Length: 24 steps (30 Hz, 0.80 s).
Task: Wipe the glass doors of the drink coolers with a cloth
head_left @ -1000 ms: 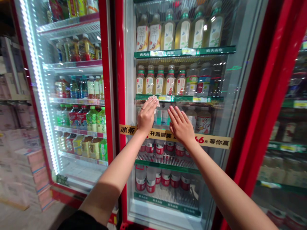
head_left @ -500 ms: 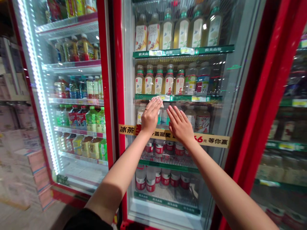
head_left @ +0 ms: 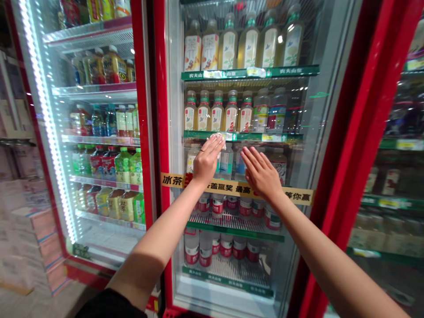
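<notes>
I face a red drinks cooler with a glass door (head_left: 298,110). My left hand (head_left: 206,159) presses a small white cloth (head_left: 220,140) flat against the glass, just under the second green shelf edge; its fingers lie over the cloth and a ring shows on one finger. My right hand (head_left: 261,172) rests flat on the glass beside it, fingers spread, covering part of a yellow banner sticker (head_left: 232,189) with dark characters. Behind the glass stand rows of tea bottles (head_left: 212,112) and water bottles (head_left: 228,205).
A second lit cooler (head_left: 99,132) with bottled drinks stands at the left, behind a red frame post (head_left: 145,110). Stacked cartons (head_left: 29,221) sit on the floor at the far left. Another red door frame (head_left: 361,132) and dim shelves lie at the right.
My right hand has slid to the right along the glass, uncovering more of the banner's characters. My left hand with the cloth has stayed at about the same spot.
</notes>
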Each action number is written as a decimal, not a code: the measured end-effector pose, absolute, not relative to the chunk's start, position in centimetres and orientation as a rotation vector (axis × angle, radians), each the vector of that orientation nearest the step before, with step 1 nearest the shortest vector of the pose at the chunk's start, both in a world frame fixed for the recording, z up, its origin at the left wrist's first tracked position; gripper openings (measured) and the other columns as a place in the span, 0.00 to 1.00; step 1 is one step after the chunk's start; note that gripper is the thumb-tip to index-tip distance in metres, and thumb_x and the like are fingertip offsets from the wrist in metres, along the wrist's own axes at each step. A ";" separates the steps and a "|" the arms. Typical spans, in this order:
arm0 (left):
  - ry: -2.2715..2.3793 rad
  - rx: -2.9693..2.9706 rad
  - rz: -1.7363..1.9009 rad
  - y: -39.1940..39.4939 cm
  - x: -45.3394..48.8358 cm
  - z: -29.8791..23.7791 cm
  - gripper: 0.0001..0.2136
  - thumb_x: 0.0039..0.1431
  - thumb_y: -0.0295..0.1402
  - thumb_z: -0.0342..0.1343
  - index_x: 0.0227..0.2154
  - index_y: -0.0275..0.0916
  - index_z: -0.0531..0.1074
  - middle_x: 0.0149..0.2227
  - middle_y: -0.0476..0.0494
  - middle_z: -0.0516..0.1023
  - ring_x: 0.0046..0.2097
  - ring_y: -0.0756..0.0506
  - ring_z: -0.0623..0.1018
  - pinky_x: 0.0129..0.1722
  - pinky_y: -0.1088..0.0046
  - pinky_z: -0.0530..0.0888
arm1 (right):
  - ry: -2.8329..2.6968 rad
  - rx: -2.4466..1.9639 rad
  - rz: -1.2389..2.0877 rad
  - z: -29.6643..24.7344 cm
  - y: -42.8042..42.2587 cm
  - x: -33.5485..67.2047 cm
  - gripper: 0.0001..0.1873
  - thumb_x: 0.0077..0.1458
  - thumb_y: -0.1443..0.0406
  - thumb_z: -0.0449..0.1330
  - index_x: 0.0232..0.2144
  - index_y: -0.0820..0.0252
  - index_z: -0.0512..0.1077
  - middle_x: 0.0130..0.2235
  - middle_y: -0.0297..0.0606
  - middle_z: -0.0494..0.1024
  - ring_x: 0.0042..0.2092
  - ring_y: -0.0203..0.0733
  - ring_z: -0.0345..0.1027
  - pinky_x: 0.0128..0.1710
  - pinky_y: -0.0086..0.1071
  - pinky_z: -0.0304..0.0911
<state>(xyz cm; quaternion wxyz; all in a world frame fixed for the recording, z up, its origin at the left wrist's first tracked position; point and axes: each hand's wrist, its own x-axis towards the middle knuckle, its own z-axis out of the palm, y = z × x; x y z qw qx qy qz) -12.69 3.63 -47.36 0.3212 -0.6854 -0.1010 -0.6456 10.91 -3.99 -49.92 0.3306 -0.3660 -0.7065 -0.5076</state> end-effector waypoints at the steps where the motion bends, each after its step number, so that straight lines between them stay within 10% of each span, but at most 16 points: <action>1: -0.272 -1.787 -1.716 3.7 -12.8 -47.2 0.32 0.74 0.17 0.45 0.74 0.52 0.62 0.68 0.45 0.78 0.73 0.42 0.71 0.73 0.50 0.74 | -1.840 -0.970 -1.324 -50.0 -4.0 11.0 0.48 0.72 0.68 0.52 0.79 0.49 0.24 0.80 0.35 0.47 0.79 0.50 0.50 0.76 0.51 0.57; 24: -0.327 -1.803 -1.693 2.1 -11.4 -50.2 0.32 0.73 0.18 0.45 0.75 0.48 0.61 0.68 0.42 0.78 0.73 0.41 0.71 0.72 0.51 0.76 | -1.846 -1.034 -1.245 -50.9 -4.1 10.7 0.49 0.71 0.69 0.50 0.78 0.48 0.21 0.81 0.35 0.46 0.80 0.52 0.47 0.78 0.55 0.53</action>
